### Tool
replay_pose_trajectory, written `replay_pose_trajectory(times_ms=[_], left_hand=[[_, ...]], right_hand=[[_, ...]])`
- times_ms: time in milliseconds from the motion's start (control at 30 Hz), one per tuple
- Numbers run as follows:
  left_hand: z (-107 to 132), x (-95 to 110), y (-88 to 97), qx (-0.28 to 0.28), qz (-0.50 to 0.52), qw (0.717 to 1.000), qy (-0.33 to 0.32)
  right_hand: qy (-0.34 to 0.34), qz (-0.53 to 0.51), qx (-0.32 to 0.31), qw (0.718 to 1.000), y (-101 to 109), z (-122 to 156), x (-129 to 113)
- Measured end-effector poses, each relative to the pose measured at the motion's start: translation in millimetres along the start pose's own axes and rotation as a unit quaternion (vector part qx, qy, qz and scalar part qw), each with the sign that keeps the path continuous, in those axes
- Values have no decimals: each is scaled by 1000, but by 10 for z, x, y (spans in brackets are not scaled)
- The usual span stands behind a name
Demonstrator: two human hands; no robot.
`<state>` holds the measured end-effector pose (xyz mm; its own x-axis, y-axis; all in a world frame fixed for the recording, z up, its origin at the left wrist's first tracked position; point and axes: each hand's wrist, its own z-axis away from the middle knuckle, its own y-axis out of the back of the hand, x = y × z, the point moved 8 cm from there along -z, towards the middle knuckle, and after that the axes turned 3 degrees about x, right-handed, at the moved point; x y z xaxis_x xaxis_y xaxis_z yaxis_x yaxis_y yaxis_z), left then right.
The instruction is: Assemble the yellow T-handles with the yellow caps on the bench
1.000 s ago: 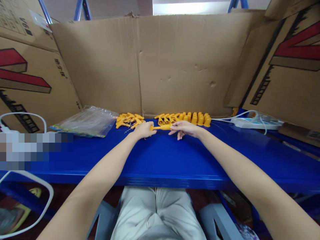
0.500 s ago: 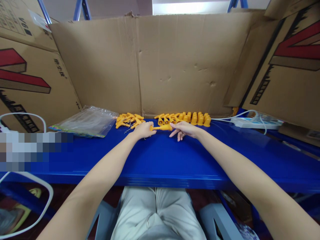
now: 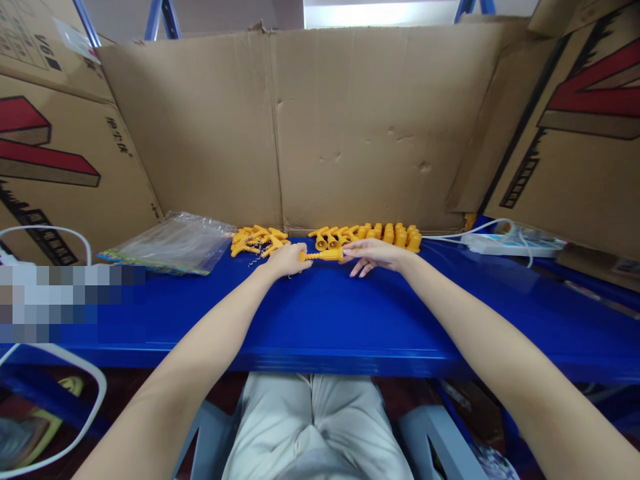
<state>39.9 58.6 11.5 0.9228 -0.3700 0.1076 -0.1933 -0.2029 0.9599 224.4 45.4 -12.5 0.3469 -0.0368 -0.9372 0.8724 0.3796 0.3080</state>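
Observation:
A small yellow plastic part point(image 3: 323, 255) with a ridged stem lies crosswise between my hands on the blue table point(image 3: 325, 313). My left hand point(image 3: 289, 260) is closed around its left end. My right hand point(image 3: 373, 255) pinches the right end with thumb and forefinger, the other fingers spread. Just behind my left hand lies a loose heap of yellow parts point(image 3: 257, 240). Behind my right hand stands a row of yellow parts point(image 3: 385, 235) along the cardboard wall.
A clear plastic bag point(image 3: 175, 243) lies at the back left. A white power strip with cables point(image 3: 505, 244) sits at the back right. Cardboard sheets point(image 3: 320, 127) wall the table on three sides. A white cable point(image 3: 55, 393) loops at the lower left.
My right hand has lifted slightly and its fingers have spread a little more; the yellow part and my left hand have stayed in place.

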Motion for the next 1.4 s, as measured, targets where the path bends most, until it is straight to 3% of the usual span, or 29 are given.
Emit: replay_pose_trajectory(times_ms=[500,800,900,1000,1100,1167,1300,1400], left_hand=[[-13,7,-10,4,-13,1000,-7],[-19,-27,-9,9,-3,1000,-21],[-7,-46,26,29,24,999,-13],[15,-97,141,97,48,994,18],[36,-184,234,160,50,984,64],[29,-227,218,157,29,983,85],[5,-261,127,117,-7,988,97],[3,-271,106,110,-9,989,101]], right_hand=[[2,-19,9,1000,-41,-60,43],[39,-141,104,984,-36,-144,-26],[65,-174,108,977,0,-166,-101],[119,-177,132,968,113,-232,-254],[207,-101,202,952,261,-294,-517],[257,-3,243,935,267,-333,-708],[320,224,269,880,-1,-463,-980],[325,359,258,836,-271,-622,-1007]])
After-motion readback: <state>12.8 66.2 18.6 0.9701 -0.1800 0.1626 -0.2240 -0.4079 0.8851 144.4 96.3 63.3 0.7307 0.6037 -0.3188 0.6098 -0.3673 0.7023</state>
